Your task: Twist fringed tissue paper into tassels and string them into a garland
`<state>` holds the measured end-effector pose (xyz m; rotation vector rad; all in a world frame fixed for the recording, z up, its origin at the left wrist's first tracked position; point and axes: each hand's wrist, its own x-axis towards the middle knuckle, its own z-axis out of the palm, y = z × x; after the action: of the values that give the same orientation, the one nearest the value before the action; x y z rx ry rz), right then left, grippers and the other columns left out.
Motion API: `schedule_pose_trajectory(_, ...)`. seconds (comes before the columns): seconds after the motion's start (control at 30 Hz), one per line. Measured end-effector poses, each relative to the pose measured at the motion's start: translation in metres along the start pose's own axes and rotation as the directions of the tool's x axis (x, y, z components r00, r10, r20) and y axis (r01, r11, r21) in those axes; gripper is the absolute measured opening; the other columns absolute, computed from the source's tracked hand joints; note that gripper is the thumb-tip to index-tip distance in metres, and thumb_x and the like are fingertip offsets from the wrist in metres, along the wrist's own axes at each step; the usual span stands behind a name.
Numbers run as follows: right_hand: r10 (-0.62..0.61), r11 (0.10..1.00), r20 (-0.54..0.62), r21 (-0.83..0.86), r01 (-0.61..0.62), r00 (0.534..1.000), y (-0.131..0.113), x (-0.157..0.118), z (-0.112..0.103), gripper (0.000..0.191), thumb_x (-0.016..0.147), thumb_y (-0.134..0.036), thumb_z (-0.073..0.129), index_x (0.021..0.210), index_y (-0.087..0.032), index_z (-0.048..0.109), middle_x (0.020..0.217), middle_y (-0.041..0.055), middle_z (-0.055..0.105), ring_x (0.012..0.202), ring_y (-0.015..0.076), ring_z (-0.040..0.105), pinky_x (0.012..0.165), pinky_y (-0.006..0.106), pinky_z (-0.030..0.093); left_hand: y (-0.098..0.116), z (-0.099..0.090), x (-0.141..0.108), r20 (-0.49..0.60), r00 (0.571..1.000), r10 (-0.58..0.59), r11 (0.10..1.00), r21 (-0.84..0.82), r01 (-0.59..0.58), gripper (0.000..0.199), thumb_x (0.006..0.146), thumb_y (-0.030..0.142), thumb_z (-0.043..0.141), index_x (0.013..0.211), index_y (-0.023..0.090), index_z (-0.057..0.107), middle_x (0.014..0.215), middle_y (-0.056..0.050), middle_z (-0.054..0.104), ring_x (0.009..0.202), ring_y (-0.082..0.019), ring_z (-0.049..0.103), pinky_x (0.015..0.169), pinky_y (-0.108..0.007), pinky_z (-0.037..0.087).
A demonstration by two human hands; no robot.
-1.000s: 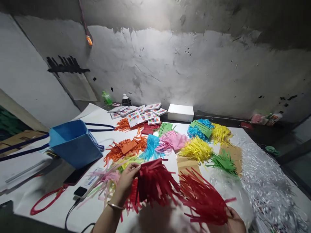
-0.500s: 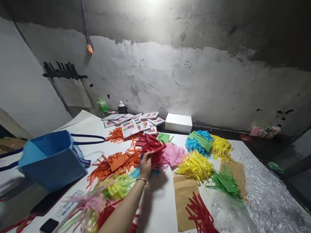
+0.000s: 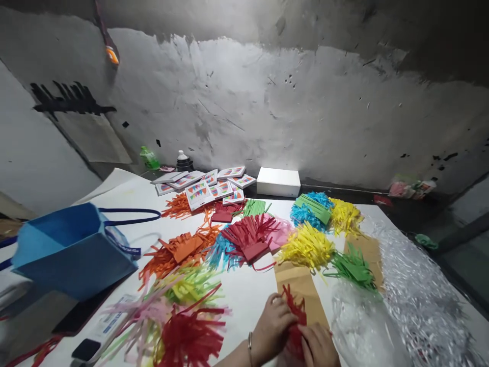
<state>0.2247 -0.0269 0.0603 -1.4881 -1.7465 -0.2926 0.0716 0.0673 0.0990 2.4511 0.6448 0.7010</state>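
At the bottom, right of centre, my left hand (image 3: 272, 325), with a bracelet at its wrist, is closed on a piece of red fringed tissue paper (image 3: 295, 308). My right hand (image 3: 319, 347) grips the same piece from the other side, fingers bent round its lower part. Its strips point up and away from me. Farther back, a dark red fringed bundle (image 3: 254, 243) lies across pink (image 3: 278, 233) and blue fringes (image 3: 222, 251). Another red fringe (image 3: 191, 334) lies to the left of my hands. Brown paper (image 3: 301, 283) lies just behind them.
Orange (image 3: 187, 248), yellow (image 3: 307, 248) and green fringes (image 3: 353, 267) cover the table's middle. A blue bag (image 3: 72, 255) stands left. Printed cards (image 3: 200, 193) and a white box (image 3: 278, 182) sit at the back. Clear plastic (image 3: 367, 326) and silvery shreds (image 3: 416, 290) lie right.
My left hand has let go of the dark red bundle on the pile and come back toward me. Both hands now hold another red fringe. The view has shifted slightly.
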Motion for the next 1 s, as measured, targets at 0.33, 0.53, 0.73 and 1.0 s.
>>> schedule_pose_trajectory(0.33, -0.051, 0.999, 0.113, -0.005, 0.052, 0.992, -0.039, 0.019, -0.022, 0.052, 0.076, 0.001, 0.040, 0.119, -0.020, 0.059, 0.084, 0.0052, 0.061, 0.080, 0.0210, 0.056, 0.085, 0.045, 0.041, 0.022, -0.045, -0.063, -0.090, 0.922, -0.376, 0.903, -0.260, 0.342, 0.052, 0.081, 0.051, 0.059, 0.124, 0.023, 0.054, 0.128, -0.014, 0.053, 0.118, -0.030, 0.047, 0.098, -0.045, 0.037)
schedule_pose_trajectory(0.53, -0.178, 0.977, 0.129, 0.138, 0.160, 0.975, -0.040, 0.006, -0.042, 0.058, 0.077, -0.003, 0.039, 0.130, -0.022, 0.052, 0.083, 0.0047, 0.059, 0.080, 0.0193, 0.056, 0.086, 0.046, 0.041, 0.005, -0.040, -0.044, 0.266, 0.782, -0.563, 0.476, -0.669, 0.570, 0.048, 0.073, 0.060, 0.064, 0.076, 0.013, 0.065, 0.068, -0.003, 0.063, 0.071, -0.019, 0.059, 0.067, -0.030, 0.046)
schedule_pose_trajectory(0.73, -0.095, 0.992, 0.149, 0.096, 0.081, 0.984, -0.029, -0.006, -0.033, 0.059, 0.068, 0.004, 0.036, 0.117, -0.018, 0.061, 0.082, 0.0054, 0.057, 0.080, 0.0191, 0.053, 0.086, 0.043, 0.039, 0.037, -0.022, -0.057, 0.530, 0.741, -0.413, -0.148, -0.841, 0.520, 0.045, 0.075, 0.056, 0.064, 0.090, 0.013, 0.064, 0.084, -0.009, 0.068, 0.072, -0.019, 0.064, 0.065, -0.028, 0.048)
schedule_pose_trajectory(1.0, -0.054, 0.993, 0.112, -0.103, 0.065, 0.992, 0.018, -0.028, -0.072, 0.056, 0.080, 0.000, 0.039, 0.132, -0.018, 0.051, 0.086, 0.0056, 0.058, 0.085, 0.0193, 0.052, 0.091, 0.044, 0.032, 0.053, 0.012, -0.061, 0.605, 0.712, -0.356, -0.136, -0.787, 0.601, 0.026, 0.068, 0.027, 0.072, 0.086, 0.012, 0.059, 0.057, 0.001, 0.060, 0.040, -0.006, 0.049, 0.042, -0.017, 0.035)
